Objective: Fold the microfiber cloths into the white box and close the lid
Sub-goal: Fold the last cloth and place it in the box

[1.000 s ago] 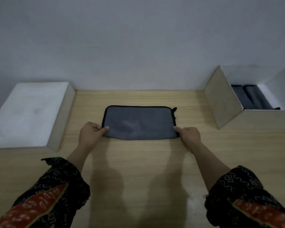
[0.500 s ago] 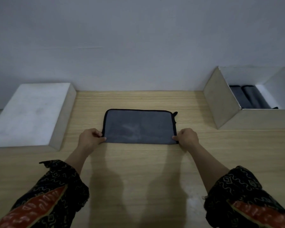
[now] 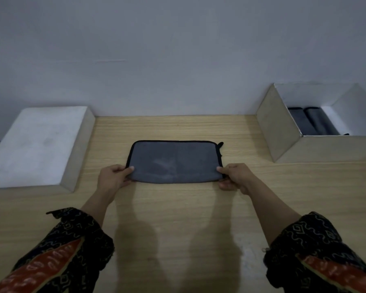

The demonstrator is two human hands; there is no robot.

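Grey cloth [image 3: 175, 161] with black edging lies folded into a flat rectangle at the centre of the worktop [image 3: 178, 218], its long side running left to right. A small black loop sticks out at its far right corner. The left hand [image 3: 112, 178] pinches the near left corner, thumb on top and fingers curled beneath the edge. The right hand [image 3: 235, 176] pinches the near right corner in the same manner. Both near corners appear slightly raised off the wood; the far edge rests flat.

White box [image 3: 283, 132] stands open at the far right of the worktop, well apart from the cloth. Inside it, two dark grey folded cloths [image 3: 311, 121] lie side by side against the left inner wall; the remaining floor of the box to their right shows bare white. Whether more items lie deeper in the box cannot be told, as the near wall hides its lower part.

White lid [image 3: 36, 142] sits at the far left of the worktop, flat face up, apart from the cloth and box.

Dark patterned sleeves [image 3: 72, 246] with orange panels cover both forearms. A plain grey wall [image 3: 178, 49] backs the worktop.
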